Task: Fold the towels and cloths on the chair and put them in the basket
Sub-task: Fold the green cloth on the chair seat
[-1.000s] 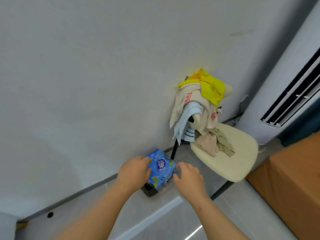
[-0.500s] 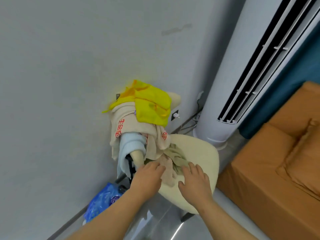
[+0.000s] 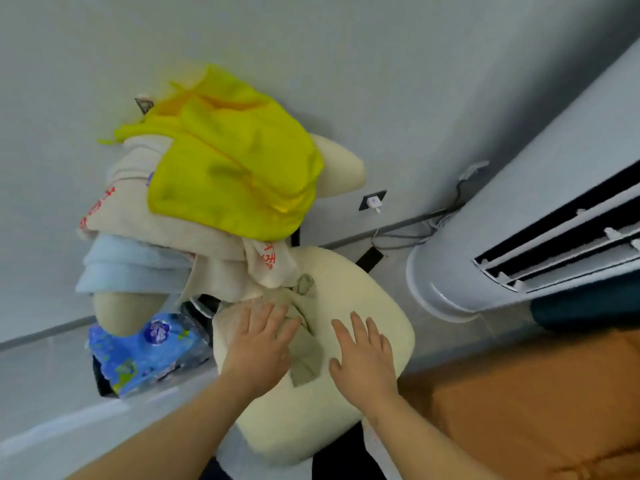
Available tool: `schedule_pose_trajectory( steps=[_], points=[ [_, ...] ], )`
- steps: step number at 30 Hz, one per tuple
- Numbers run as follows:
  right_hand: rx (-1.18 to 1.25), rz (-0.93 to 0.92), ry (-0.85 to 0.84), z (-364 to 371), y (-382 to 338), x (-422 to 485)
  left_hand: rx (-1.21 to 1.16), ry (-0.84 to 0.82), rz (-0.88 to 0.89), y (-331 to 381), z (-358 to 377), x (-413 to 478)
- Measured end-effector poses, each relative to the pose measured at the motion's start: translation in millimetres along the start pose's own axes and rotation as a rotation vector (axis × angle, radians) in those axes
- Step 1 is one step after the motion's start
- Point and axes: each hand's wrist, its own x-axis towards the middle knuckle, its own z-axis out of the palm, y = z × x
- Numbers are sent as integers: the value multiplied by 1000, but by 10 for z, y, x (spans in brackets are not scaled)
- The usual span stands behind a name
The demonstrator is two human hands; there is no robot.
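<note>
Left hand (image 3: pixel 258 344) partly hides blurred, perhaps olive cloth (image 3: pixel 308 358).

One wide-angle camera, worn on the person's head, looked forward and steeply down at the chair (image 3: pixel 349 282) from close above. The left hand (image 3: pixel 258 344) and right hand (image 3: pixel 363 355) reached in from the bottom edge. The view was tilted: the wall (image 3: pixel 311 46) filled the top, and the air conditioner (image 3: pixel 519 209) leaned across the right.
</note>
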Motion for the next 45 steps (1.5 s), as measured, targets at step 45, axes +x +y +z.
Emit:
schedule_pose_trajectory(
  steps=[45],
  points=[
    [-426, -928, 74, 1227, 2164, 1640, -324, 660, -1163, 2432, 1915, 661]
  ],
)
